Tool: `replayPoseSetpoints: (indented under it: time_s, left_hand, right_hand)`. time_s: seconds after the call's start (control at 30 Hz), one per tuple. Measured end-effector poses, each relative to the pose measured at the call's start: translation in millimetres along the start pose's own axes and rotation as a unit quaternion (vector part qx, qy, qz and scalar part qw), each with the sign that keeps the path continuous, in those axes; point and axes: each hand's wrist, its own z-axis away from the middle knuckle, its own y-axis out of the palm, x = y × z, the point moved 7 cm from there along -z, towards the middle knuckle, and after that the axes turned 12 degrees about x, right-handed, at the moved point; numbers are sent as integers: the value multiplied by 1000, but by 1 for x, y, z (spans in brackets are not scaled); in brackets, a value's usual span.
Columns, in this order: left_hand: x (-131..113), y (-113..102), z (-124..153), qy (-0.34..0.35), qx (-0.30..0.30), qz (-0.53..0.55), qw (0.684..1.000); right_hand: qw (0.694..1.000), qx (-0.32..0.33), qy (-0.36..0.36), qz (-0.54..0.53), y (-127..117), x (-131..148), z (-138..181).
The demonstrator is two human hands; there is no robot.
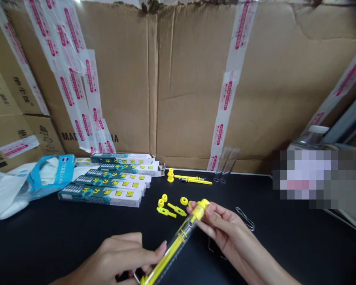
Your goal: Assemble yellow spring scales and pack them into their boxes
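Note:
A clear tubular spring scale (174, 246) slants across the front middle, with a yellow strip and a spring showing inside. At its upper end, the fingers of my right hand (230, 227) close on the yellow cap (200, 209). My left hand (121, 253) grips the tube's lower end, its thumb along the side; a bit of bent metal wire (136, 276) shows under those fingers. Just beyond the cap lie yellow rings (184, 201) and flat yellow strips (166, 212). Bent metal wire hooks (245, 219) rest right of my right hand.
Several printed cartons (101, 194) are stacked at left, beside a blue and white plastic bag (52, 174). Farther back are assembled yellow rods with springs (192, 179) and clear tubes (227, 164). A cardboard wall (190, 87) bounds the black table; a capped bottle (314, 134) stands right.

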Motion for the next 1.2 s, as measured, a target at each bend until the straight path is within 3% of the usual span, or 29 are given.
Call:
replayPoseSetpoints:
  time_s: [0.23, 0.57, 1.2]
  left_hand:
    - [-6, -6, 1, 32, -43, -3, 999]
    - [10, -2, 4, -28, -66, 3, 997]
    - [6, 1, 3, 3, -24, 23, 999]
  right_hand:
    - [997, 23, 15, -69, 5, 0, 0]
    - [999, -10, 4, -31, -3, 0, 0]
    - [998, -4, 16, -66, 3, -3, 1]
